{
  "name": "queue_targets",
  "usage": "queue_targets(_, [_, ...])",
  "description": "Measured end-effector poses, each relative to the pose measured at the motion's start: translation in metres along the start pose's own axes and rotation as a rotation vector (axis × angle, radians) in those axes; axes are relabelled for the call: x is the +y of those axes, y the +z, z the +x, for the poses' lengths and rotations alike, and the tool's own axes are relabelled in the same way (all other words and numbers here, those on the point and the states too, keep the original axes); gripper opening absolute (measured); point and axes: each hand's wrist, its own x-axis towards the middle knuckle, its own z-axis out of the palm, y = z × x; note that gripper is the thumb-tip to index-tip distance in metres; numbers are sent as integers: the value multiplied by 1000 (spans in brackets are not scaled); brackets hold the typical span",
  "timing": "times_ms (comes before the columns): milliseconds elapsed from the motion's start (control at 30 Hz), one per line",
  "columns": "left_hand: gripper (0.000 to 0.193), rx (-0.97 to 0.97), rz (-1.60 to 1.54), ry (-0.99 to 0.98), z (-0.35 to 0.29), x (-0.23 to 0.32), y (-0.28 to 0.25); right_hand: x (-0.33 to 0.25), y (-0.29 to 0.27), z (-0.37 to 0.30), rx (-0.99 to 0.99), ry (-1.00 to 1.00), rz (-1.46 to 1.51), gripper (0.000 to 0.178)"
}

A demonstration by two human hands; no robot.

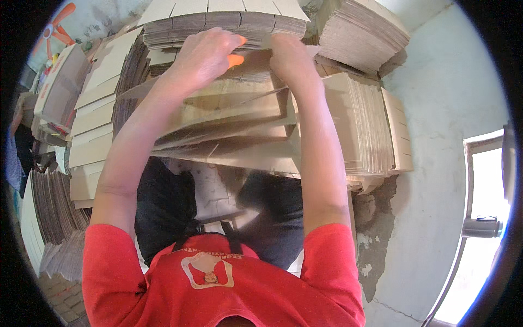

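Both our hands reach forward over a fanned bundle of cardboard sheets (234,125) lying below our forearms; the left hand (204,54) and the right hand (291,57) are curled around its far edge, against the stacked cardboard (218,22) behind.

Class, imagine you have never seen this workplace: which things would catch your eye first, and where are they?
First, the two bare arms reaching up the middle, the left hand and right hand both gripping a fanned bundle of flat cardboard sheets. Around them, stacks of cardboard sheets fill the top and left. At the bottom, a red shirt stands out, with a bright window at the right.
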Motion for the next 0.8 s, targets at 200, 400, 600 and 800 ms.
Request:
queue_targets(200, [48,-187,39,-289,-59,-20,-12,37,63,-1,-455,434,583,34])
queue_targets(400, [64,79,161,-389,-161,-92,18,40,9,-110,188,309,-154,35])
queue_targets(600, [63,344,-156,-623,-188,-128,49,37,-8,-202,-166,281,-222,53])
queue_targets(800, [57,425,-287,-531,-142,-157,74,44,-5,-217,-215,182,-169,62])
